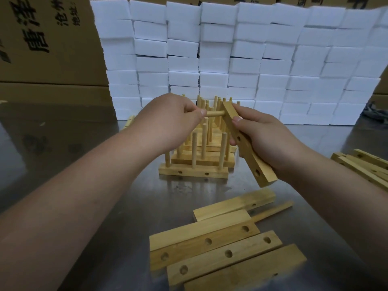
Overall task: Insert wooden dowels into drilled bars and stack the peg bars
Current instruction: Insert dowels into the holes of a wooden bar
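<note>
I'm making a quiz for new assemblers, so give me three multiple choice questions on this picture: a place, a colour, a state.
1. The loose drilled bars lie: A on the table, nearest the camera; B inside a drawer; C on a shelf.
2. The stacked blocks behind are: A red; B white; C green.
3. The dowel in the left hand is: A lying flat; B snapped; C meeting the bar held by the right hand.
Answers: A, they lie flat in the foreground; B, every block is white; C, its tip touches the held bar.

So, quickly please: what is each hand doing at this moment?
Left hand: closed, pinching a wooden dowel at the bar.
Right hand: closed, holding the drilled bar.
</note>
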The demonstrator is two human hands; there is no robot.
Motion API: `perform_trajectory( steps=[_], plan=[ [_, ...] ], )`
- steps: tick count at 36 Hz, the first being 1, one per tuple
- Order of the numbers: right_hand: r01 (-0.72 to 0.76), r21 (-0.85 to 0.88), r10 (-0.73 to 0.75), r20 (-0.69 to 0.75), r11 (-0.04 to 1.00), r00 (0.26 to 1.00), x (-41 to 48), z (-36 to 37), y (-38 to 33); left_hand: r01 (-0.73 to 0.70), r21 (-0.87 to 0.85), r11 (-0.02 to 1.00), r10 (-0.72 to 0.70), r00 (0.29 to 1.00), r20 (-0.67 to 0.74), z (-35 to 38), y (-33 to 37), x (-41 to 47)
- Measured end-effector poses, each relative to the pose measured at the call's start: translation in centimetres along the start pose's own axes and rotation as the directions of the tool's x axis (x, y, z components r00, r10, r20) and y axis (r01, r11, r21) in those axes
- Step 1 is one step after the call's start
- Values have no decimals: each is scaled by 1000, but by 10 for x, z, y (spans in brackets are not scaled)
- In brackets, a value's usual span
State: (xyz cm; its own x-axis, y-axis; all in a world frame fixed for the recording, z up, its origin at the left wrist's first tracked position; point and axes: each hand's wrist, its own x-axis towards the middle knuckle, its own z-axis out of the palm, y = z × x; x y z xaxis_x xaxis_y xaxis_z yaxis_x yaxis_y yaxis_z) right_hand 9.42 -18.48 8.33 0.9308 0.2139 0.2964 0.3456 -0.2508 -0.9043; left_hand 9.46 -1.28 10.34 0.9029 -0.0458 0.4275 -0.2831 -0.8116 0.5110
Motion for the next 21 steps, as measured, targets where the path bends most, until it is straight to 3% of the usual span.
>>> perform_trajectory(
  steps=[3,7,9,11,14,17,21],
  plan=[
    [-68,107,76,-71,992,995,3,-3,-2,-40,243,969,70,991,-114,-3,3,1],
    [-88,249,141,-203,964,969,7,-13,-4,-251,137,958,283,898,-336,-10,13,-10],
    [-77,275,152,-261,958,953,9,-17,-5,-354,72,932,361,916,-174,-2,23,-19],
    [-65,286,152,-294,956,944,11,-19,-6,-368,86,926,353,924,145,14,32,-29],
    [-49,300,144,-303,953,942,11,-18,-5,-424,226,877,283,836,471,40,33,-37],
    [-55,280,140,-295,958,945,10,-16,-4,-460,267,847,257,794,551,53,28,-41],
    [-47,282,131,-286,958,949,10,-13,-3,-485,192,853,305,763,570,64,31,-50]
  ],
)
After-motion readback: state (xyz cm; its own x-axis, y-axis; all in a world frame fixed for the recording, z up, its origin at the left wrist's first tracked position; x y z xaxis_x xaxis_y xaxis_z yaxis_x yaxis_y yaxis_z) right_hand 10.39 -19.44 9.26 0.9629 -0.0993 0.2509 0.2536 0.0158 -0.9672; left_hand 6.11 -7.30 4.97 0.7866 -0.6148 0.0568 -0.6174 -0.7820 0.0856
